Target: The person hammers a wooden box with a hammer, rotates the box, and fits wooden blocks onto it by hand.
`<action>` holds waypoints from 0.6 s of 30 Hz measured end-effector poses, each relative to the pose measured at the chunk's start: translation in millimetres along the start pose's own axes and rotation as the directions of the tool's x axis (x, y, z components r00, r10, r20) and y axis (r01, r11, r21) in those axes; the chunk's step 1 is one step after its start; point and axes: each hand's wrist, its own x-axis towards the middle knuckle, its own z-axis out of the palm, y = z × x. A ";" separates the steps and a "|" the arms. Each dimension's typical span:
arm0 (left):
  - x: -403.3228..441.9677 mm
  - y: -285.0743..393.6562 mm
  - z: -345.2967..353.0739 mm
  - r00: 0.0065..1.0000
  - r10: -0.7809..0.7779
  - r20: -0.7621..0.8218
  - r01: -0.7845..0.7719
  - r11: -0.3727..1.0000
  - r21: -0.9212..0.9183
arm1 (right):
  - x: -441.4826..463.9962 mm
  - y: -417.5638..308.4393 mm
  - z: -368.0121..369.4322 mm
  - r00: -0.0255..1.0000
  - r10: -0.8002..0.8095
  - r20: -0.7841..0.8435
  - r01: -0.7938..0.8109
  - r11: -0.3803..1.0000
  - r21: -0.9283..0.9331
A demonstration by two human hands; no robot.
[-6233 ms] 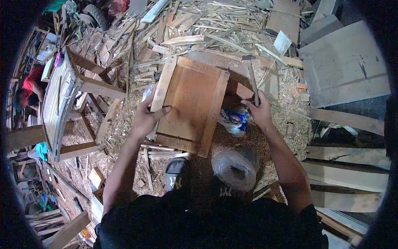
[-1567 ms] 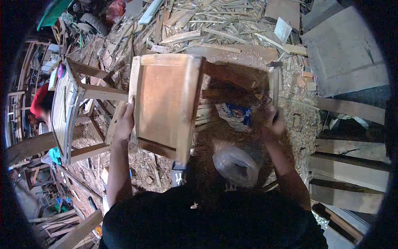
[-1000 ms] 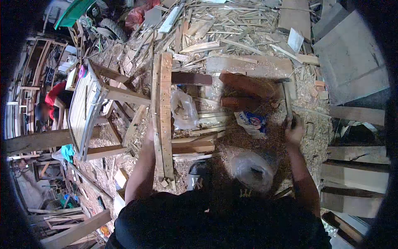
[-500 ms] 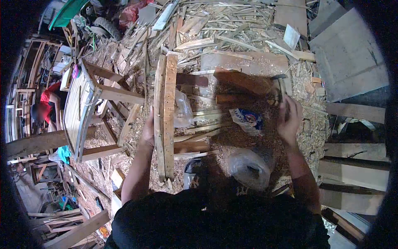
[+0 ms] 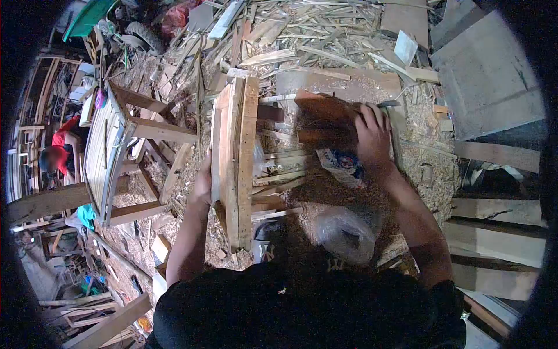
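Observation:
My left hand (image 5: 203,181) grips the side of a wooden framed panel (image 5: 237,163), which stands on edge with its narrow side, dotted with small holes, facing up. My right hand (image 5: 374,135) reaches over reddish-brown wood pieces (image 5: 325,110), its fingers bent and apart, with nothing visible in it. Just right of that hand lies a hammer (image 5: 397,139), partly hidden by it. A blue and white packet (image 5: 344,166) is below the wood pieces. Nearer my feet is a clear plastic bag (image 5: 346,232).
At the left stands a slatted wooden piece with legs (image 5: 104,151); beyond it a person in red (image 5: 61,145) bends over. Wood scraps (image 5: 314,35) and shavings cover the ground ahead. Large boards (image 5: 488,75) and planks (image 5: 494,244) lie along the right.
The hammer, earlier in my right hand, now lies on the ground. My right hand has moved left over the wood pieces. The panel has turned from face-up onto its edge, still in my left hand.

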 end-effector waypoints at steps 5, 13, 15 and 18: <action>-7.1 6.2 17.7 0.997 0.004 -0.078 -0.007 0.999 -0.032 | -20.4 -25.0 49.6 0.932 -0.269 0.244 0.185 0.929 0.320; -4.3 16.6 10.8 0.995 -0.058 -0.086 0.063 0.997 0.055 | -6.7 -31.2 68.0 0.912 -0.014 0.410 -0.025 0.996 0.090; 8.1 17.8 -5.6 0.997 -0.064 -0.035 0.065 0.997 0.050 | -0.3 -21.2 74.5 0.957 0.015 0.291 -0.058 0.989 0.139; 21.0 30.6 -8.8 0.994 -0.071 0.081 0.070 0.997 0.021 | 15.0 10.4 121.0 0.971 0.208 0.121 -0.240 0.829 0.505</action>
